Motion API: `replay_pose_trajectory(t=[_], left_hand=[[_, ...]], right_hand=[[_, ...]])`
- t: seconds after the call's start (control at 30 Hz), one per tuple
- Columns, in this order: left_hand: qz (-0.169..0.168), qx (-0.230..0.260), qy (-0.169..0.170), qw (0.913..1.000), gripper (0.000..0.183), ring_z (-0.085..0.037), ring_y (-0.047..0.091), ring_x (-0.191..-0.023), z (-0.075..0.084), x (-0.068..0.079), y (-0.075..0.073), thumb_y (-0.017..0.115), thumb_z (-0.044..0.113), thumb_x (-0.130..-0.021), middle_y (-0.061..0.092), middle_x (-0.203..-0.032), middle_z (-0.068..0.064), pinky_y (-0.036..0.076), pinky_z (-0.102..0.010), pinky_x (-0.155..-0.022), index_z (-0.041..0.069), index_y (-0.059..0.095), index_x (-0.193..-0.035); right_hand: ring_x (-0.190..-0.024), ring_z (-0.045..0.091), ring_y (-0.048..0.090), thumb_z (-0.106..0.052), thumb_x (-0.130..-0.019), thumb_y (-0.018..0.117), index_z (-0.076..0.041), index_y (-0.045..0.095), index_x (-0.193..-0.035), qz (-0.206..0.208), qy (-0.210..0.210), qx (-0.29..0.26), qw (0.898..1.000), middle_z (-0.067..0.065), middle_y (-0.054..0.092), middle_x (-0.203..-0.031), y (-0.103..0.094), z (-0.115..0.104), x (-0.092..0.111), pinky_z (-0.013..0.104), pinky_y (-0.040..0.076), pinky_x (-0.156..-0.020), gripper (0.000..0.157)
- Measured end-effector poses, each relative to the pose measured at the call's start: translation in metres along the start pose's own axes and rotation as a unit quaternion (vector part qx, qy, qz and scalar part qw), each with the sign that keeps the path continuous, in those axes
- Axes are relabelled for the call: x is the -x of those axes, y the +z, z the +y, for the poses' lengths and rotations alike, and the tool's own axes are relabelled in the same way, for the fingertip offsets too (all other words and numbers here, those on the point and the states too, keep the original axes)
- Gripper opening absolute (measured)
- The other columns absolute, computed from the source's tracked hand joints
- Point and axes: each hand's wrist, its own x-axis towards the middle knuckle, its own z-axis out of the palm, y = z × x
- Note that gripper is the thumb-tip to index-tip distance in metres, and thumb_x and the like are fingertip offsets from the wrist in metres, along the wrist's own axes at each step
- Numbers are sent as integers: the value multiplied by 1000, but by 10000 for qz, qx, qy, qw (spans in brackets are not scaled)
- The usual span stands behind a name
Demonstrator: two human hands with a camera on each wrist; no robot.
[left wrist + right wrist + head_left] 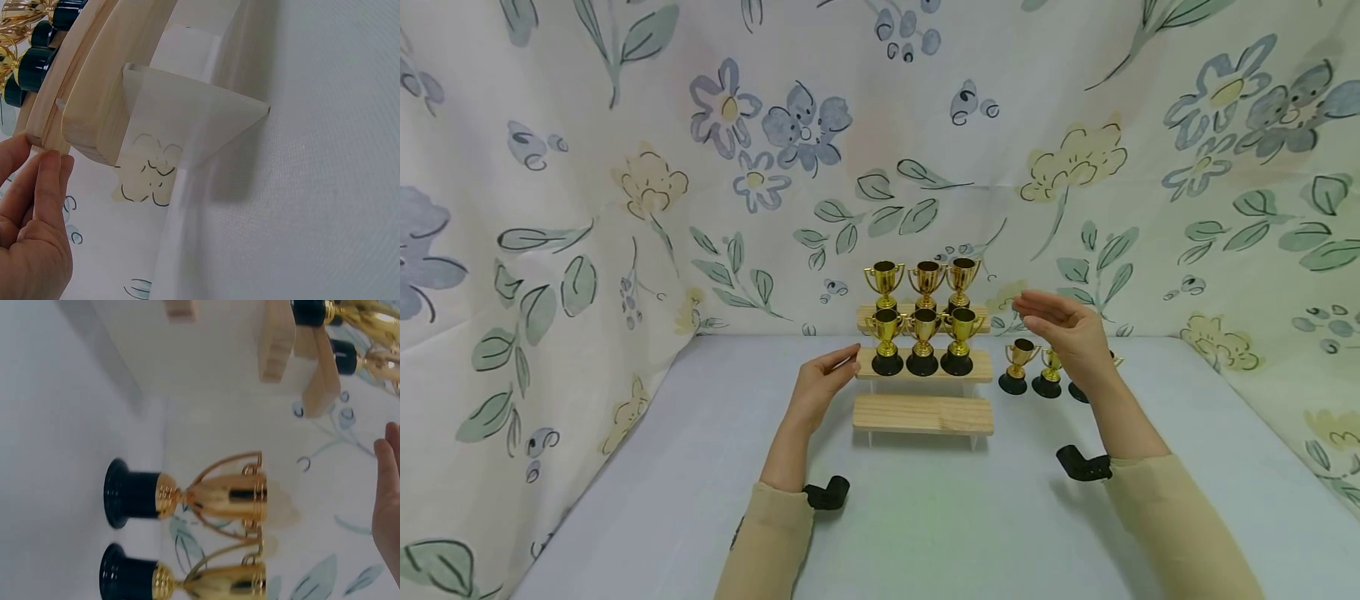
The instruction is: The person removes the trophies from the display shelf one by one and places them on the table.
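A three-tier display stand with wooden boards stands at the table's back. Its middle board (865,367) bears a row of three gold trophy cups (922,340) on black bases. Another row of gold trophies (927,282) stands on the top board (871,318). With thumb and fingertips my left hand (820,379) pinches the left end of the middle board (47,125). Right of the stand my right hand (1071,333) is raised, fingers extended toward it and holding nothing. Below it, more trophies (1018,367) stand on the table, one (219,497) upright beside the stand; my arm partly hides another.
The lowest wooden board (922,414) bears no trophy and sits nearest me on clear supports (194,112). A floral cloth (820,208) hangs behind and beside the white table (895,533). A black wrist strap piece (1082,464) juts from each sleeve.
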Motion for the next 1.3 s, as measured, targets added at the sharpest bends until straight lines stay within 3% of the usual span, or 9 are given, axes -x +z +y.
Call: replay_pose_trajectory(t=[0.23, 0.6, 0.8, 1.03, 1.3], left_hand=[[4, -33, 8, 10000, 42, -26, 53, -134, 1, 1, 0, 62, 8, -97, 53, -148, -13, 45, -36, -114, 5, 57, -139], [44, -26, 7, 10000, 41, -23, 56, -132, 0, 1, 0, 62, 8, -97, 54, -147, -12, 46, -35, -113, 5, 58, -138], [45, -50, 0, 10000, 41, -23, 56, -131, 1, 2, 0, 62, 8, -97, 55, -147, -11, 46, -35, -113, 6, 59, -137], [53, -54, 37, 10000, 41, -22, 56, -131, 2, 2, 1, 62, 8, -97, 55, -146, -12, 47, -34, -112, 5, 59, -137], [57, -79, 46, 9999, 41, -23, 56, -131, 2, 3, 1, 61, 7, -97, 55, -146, -13, 46, -36, -114, 4, 58, -137]], right_hand=[[-112, 4, 67, -2, -93, 66, 1, 58, -134, -111, 225, 454, 9987, -10, 73, -117, 25, 3, -10, 15, 57, -91, 41], [-113, 5, 66, -3, -90, 69, 1, 59, -133, -272, 275, 399, 9985, -11, 72, -117, 49, 11, -18, 18, 58, -92, 44], [-116, 1, 61, -7, -89, 72, -4, 61, -132, -268, 384, 754, 9961, -9, 69, -124, 56, 14, -17, 14, 56, -91, 44], [-117, 0, 59, -4, -88, 73, -2, 60, -133, -210, 450, 869, 9950, -10, 67, -125, 60, 19, -17, 12, 52, -94, 47], [-117, 1, 57, -10, -87, 75, -15, 64, -131, -111, 708, 1157, 9907, -10, 59, -132, 63, 22, -16, 14, 56, -88, 46]])
